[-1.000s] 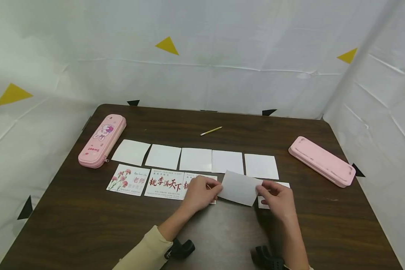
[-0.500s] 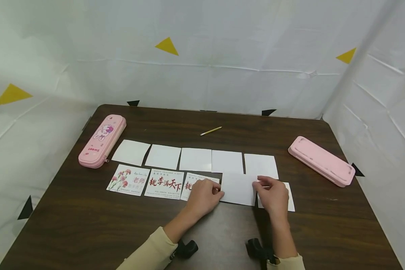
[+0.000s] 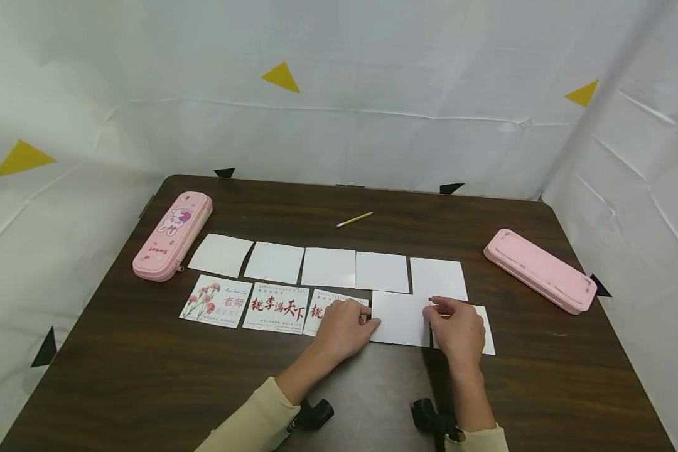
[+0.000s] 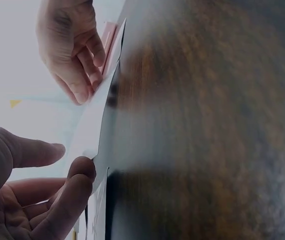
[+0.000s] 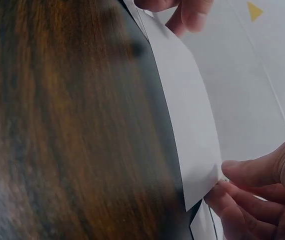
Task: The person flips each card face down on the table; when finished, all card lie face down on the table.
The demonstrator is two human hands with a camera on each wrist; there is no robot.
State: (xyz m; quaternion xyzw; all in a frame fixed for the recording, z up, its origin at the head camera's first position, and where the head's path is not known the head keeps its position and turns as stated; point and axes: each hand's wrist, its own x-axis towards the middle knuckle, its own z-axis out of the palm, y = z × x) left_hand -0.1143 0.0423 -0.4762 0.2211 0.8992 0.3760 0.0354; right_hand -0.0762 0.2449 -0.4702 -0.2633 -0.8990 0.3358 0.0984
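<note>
A blank white card [image 3: 398, 319] lies in the near row in front of the person, a hand at each side. My left hand [image 3: 341, 329] touches its left edge with a fingertip; in the left wrist view the thumb and finger stand apart. My right hand [image 3: 460, 329] pinches the right edge, thumb and finger close together in the right wrist view. To the left are a carnation card [image 3: 215, 301] and a card with red lettering [image 3: 275, 309]. A similar lettered card [image 3: 319, 307] is partly under my left hand. Another card [image 3: 486, 329] lies partly hidden beneath my right hand.
Behind runs a row of several blank white cards, including a middle one [image 3: 328, 267]. Pink pencil cases stand at left [image 3: 172, 237] and right [image 3: 539, 270] of the brown table [image 3: 147, 370]. A short pencil [image 3: 355, 220] lies farther back.
The white card, tilted and raised between both hands a second ago, has come down into the near row and straightened. My right hand has shifted slightly left; little differs from half a second ago.
</note>
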